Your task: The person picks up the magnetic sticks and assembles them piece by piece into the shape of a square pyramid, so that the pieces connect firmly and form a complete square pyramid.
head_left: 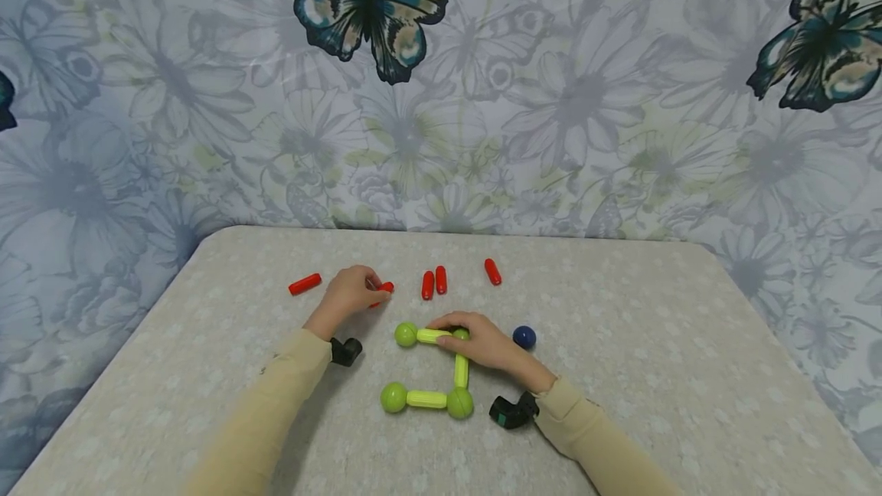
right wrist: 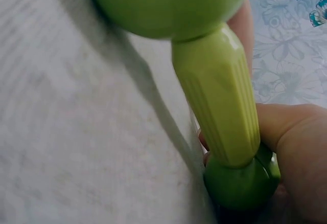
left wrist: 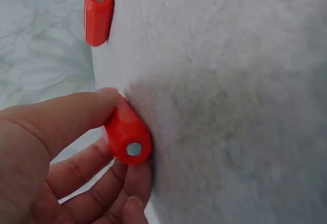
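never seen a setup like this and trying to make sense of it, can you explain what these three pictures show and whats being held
There is no machine arm here, just a person's two bare hands. The large picture comes from a camera worn on the head, looking forward and down. The other two come from wrist cameras, each showing its own hand's work close up.

On the table lie four loose red rods, a dark blue ball, and a joined shape of green balls and yellow-green rods. The left hand pinches a fifth red rod. The right hand holds the joined shape near its far right corner.
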